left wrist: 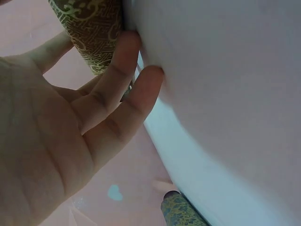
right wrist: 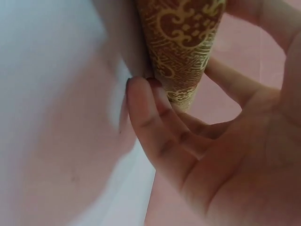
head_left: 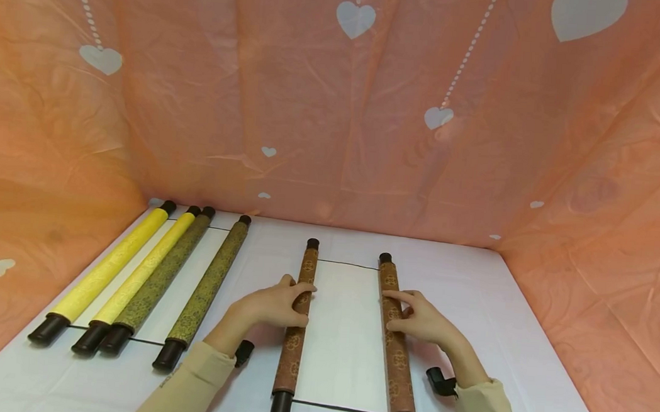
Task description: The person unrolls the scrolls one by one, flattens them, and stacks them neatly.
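Note:
A brown patterned scroll lies partly unrolled on the white table, its white sheet (head_left: pixel 347 339) bare between two rolls with dark end knobs. My left hand (head_left: pixel 272 303) grips the left roll (head_left: pixel 291 348) near its middle, thumb on the inner side and fingers across the top. In the left wrist view, fingers curl beside the gold-patterned roll (left wrist: pixel 96 35). My right hand (head_left: pixel 425 319) holds the right roll (head_left: pixel 398 361) at about the same height. The right wrist view has fingertips (right wrist: pixel 138 94) tucked low against that roll (right wrist: pixel 181 42), at the table surface.
To the left lie a yellow scroll (head_left: pixel 117 259) and a green patterned scroll (head_left: pixel 211 287), each slightly unrolled, side by side and slanting away. An orange-pink curtain (head_left: pixel 334 137) with pale hearts stands behind and at both sides of the white tabletop (head_left: pixel 504 330).

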Available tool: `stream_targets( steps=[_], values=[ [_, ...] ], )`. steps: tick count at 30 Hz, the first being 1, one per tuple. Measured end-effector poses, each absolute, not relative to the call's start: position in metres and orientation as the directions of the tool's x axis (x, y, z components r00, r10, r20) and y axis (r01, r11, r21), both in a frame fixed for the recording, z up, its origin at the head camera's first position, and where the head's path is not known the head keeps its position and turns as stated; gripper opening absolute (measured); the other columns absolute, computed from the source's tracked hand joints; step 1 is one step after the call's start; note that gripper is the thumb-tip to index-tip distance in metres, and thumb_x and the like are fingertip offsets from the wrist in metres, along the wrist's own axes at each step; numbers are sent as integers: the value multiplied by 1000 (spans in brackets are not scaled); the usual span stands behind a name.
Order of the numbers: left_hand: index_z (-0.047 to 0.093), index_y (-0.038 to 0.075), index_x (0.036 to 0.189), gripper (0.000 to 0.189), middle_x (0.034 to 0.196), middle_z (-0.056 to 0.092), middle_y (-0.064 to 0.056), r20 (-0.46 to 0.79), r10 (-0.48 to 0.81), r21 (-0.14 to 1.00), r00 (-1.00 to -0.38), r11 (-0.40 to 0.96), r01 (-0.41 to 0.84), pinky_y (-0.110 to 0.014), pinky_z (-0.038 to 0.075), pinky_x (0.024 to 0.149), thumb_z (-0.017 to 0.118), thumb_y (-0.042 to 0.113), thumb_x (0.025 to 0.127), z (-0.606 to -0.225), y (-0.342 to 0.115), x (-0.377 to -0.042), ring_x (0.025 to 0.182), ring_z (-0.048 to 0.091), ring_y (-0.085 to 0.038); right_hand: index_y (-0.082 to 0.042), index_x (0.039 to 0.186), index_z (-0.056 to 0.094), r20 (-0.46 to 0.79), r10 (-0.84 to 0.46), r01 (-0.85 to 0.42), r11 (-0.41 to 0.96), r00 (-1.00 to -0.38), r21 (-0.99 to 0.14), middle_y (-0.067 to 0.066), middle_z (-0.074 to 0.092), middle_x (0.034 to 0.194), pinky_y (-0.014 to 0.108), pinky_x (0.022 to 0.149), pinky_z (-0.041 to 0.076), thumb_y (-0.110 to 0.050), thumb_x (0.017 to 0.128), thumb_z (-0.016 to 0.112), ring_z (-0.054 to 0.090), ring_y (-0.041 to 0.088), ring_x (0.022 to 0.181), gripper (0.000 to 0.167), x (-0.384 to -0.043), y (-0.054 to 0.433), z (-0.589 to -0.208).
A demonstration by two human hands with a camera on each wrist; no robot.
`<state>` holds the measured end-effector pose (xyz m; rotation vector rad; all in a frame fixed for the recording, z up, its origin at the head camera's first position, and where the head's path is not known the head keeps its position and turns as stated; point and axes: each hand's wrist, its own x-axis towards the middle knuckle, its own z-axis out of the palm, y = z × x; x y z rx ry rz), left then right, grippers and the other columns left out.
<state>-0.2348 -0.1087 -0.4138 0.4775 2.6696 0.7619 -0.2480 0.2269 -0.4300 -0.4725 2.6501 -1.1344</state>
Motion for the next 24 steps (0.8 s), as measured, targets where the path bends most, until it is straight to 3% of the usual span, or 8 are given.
stream_targets(
  steps=[6, 10, 17, 24],
  values=[
    [54, 19, 144, 69, 129, 52, -21, -174, 346, 543, -922, 815, 204, -52, 53, 79, 83, 41, 86, -415, -112, -237, 88, 61, -28, 0, 136, 61, -12, -389, -246, 607, -921, -756, 29, 51, 131, 31, 64, 49, -16, 80, 89, 58, 19, 76, 64, -252, 229, -432],
    [54, 18, 138, 66, 122, 53, -18, -155, 328, 545, -932, 815, 196, -50, 52, 77, 86, 39, 84, -416, -117, -240, 85, 60, -28, 2, 133, 62, -4, -379, -236, 585, -925, -776, 28, 54, 131, 31, 66, 50, -11, 80, 88, 58, 20, 77, 61, -253, 231, -432],
    [51, 15, 150, 72, 133, 50, -23, -179, 352, 531, -919, 820, 211, -55, 52, 88, 81, 28, 86, -414, -125, -243, 104, 61, -32, 3, 142, 56, -35, -386, -216, 587, -922, -780, 35, 44, 139, 30, 65, 48, -2, 80, 78, 56, 17, 75, 66, -253, 239, -430],
    [56, 14, 150, 70, 130, 49, -25, -210, 387, 542, -898, 811, 223, -54, 51, 88, 76, 23, 83, -412, -131, -245, 101, 57, -31, 6, 148, 50, -66, -429, -213, 569, -901, -794, 31, 48, 132, 26, 58, 46, 3, 80, 66, 57, 15, 73, 70, -256, 247, -428]
  ],
)
